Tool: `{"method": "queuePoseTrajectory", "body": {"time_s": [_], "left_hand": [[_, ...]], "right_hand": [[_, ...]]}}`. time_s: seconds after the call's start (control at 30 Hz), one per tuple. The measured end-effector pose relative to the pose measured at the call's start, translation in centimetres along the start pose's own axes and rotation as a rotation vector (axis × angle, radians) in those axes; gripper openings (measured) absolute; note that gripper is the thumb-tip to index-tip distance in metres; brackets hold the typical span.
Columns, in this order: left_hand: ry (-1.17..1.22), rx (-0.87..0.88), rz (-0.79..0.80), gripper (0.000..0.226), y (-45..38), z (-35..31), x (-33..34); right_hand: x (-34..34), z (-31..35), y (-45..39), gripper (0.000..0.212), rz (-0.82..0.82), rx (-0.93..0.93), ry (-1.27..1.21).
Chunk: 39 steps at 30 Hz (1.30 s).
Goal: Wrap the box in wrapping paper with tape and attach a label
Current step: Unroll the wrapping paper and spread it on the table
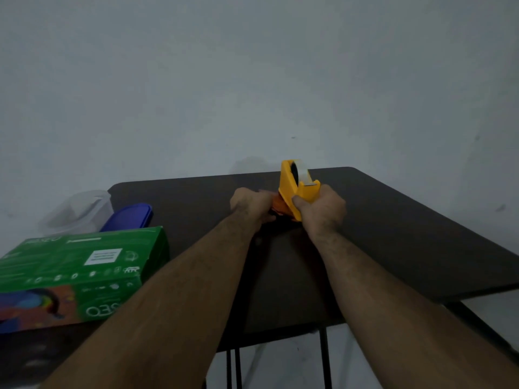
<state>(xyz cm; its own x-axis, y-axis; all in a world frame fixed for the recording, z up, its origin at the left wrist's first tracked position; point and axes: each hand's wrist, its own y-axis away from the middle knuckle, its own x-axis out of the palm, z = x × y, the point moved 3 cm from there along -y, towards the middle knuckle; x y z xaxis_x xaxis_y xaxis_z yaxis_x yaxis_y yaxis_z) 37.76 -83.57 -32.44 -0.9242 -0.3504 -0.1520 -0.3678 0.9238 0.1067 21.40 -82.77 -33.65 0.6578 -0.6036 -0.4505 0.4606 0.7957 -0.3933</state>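
A yellow tape dispenser (297,189) was held up over the far middle of the dark table (407,234), gripped by the right hand (323,211), whose thumb and fingers were curled round its lower body. A roll of pale tape (302,173) was seated in the top of it. The left hand (252,204) was set just beside the dispenser, its fingers closed on something orange (276,207) at the dispenser's lower edge (whether a part of the dispenser or a separate piece could not be told, most of it being hidden by the two hands).

The green box (81,265) was seen lying at the near left, well apart from both hands, with its printing bare and a small white patch (103,256) on its upper face, probably part of the printing. No wrapping paper could be made out anywhere in view. Behind the box, a blue lid (129,217) and a clear container (78,209) were placed at the table's left edge.

The task was judged to be at its very start: only the tape was being readied. The papering of the box, the taping of the seams and the attaching of the label were all taken to be left undone.
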Motion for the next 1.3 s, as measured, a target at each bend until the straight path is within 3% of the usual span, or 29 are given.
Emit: {"method": "queuePoseTrajectory", "body": {"time_s": [0.23, 0.43, 0.5, 0.6, 0.63, 0.7, 0.77, 0.87, 1.03, 1.13, 1.3], "left_hand": [[-0.036, 0.121, -0.08, 0.014, 0.7, -3.2, -5.4], [-0.033, 0.132, -0.132, 0.009, 1.5, 0.6, -7.3], [0.012, 0.135, -0.13, 0.008, 1.8, 1.9, -7.5], [0.08, 0.119, -0.068, 0.008, 1.8, 2.5, -7.5], [0.103, 0.113, -0.048, 0.008, 1.9, 2.3, -7.6], [0.16, 0.12, -0.028, 0.008, 2.4, 1.6, -7.9], [0.181, 0.178, -0.024, 0.011, 3.1, 0.4, -8.2], [0.136, 0.254, -0.005, 0.017, 4.0, -1.4, -9.0], [-0.088, 0.342, -0.04, 0.02, 5.6, -3.4, -11.7], [-0.115, 0.356, -0.053, 0.018, 6.4, -4.2, -13.3], [-0.02, 0.341, -0.03, 0.021, 7.7, -5.6, -15.4]], "right_hand": [[-0.7, -0.1, 0.2, 0.04, -0.01, 0.081, -0.023], [-0.7, 0.1, 0.4, 0.044, 0.021, 0.09, 0.015], [-0.6, 0.4, 0.7, 0.056, 0.032, 0.102, 0.013], [-0.5, 1.3, 1.6, 0.1, -0.018, 0.018, 0.011], [-0.7, 2.1, 2.3, 0.1, -0.05, -0.081, 0.0], [-0.6, 3.8, 3.8, 0.074, -0.052, -0.34, -0.049], [-0.5, 5.2, 5.2, 0.049, 0.064, -0.525, -0.136], [-1.0, 6.7, 6.6, 0.041, 0.279, -0.601, -0.161], [-2.7, 8.6, 6.4, 0.018, 0.328, -0.591, -0.115], [-3.9, 9.8, 5.9, 0.028, 0.352, -0.5, -0.161], [-4.8, 11.0, 5.2, 0.051, 0.256, -0.242, -0.203]]}}
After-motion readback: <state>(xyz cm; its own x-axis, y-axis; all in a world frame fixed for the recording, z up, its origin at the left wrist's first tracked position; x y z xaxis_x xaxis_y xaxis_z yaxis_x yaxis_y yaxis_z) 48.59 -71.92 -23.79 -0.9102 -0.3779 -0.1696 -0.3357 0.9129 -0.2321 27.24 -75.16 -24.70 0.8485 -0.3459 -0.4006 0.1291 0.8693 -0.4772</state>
